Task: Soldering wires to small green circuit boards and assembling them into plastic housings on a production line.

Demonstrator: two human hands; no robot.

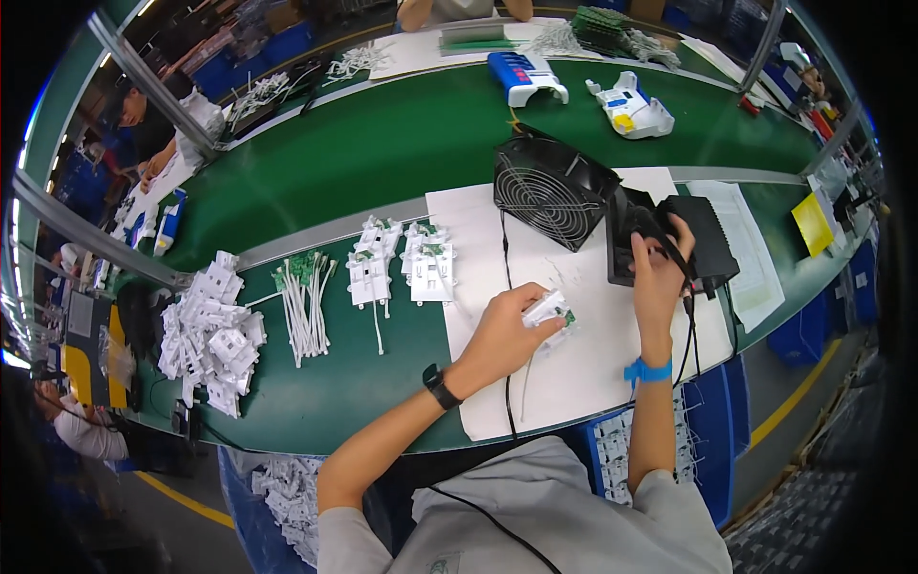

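My left hand [507, 333] grips a small white plastic housing [545, 308] with a green circuit board at its edge, held above a white sheet [478, 378]. A white wire hangs below it. My right hand [658, 282] is closed around a black-handled soldering iron [654, 226], at a dark holder [621, 272]. The tip is hidden. Beside the holder sits a ridged black box [703, 239], and a black fan with a round grille [547, 199] stands to its left. A blue wrist strap [648, 371] circles my right wrist.
White housings with boards [371, 277], a bundle of white wires with green boards [306, 311] and a heap of white housings [215, 335] lie at left. Blue-and-white device shells [526, 78] rest beyond the metal rail. A blue bin [712, 450] stands below the bench edge.
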